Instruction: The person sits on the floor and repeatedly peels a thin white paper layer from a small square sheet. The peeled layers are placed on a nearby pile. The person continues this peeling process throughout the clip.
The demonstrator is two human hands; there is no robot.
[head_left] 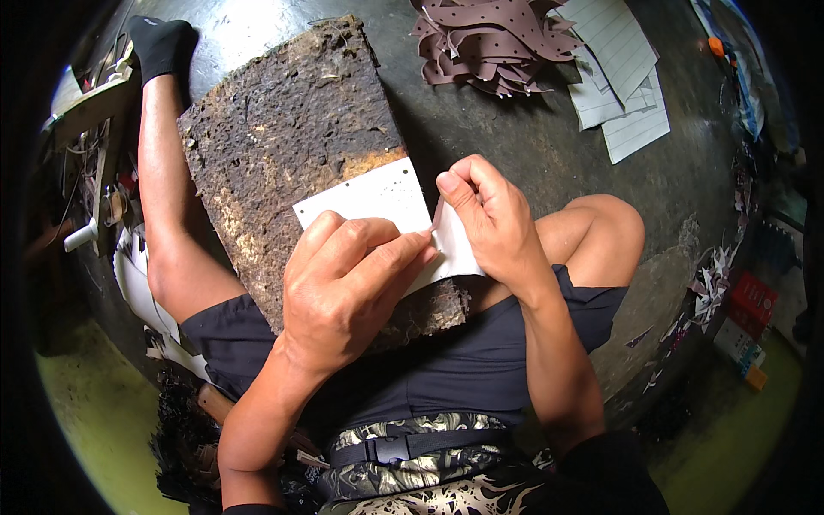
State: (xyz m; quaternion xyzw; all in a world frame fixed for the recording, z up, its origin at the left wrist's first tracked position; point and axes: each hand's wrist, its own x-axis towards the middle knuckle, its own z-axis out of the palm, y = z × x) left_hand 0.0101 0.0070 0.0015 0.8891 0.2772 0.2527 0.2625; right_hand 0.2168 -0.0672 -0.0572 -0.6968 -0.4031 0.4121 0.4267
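Head view: worn punching board lay across lap. White punched sheet rested on board's near end. Left hand closed, pinching sheet's near edge; right hand curled, gripping its right corner. Brown punched scraps beyond board. Seemingly positioning sheet; steady alignment needed.

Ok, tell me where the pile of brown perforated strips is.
Head view: the brown perforated strips lie at top centre on the dark floor, just left of the white lined sheets, beyond the worn board.
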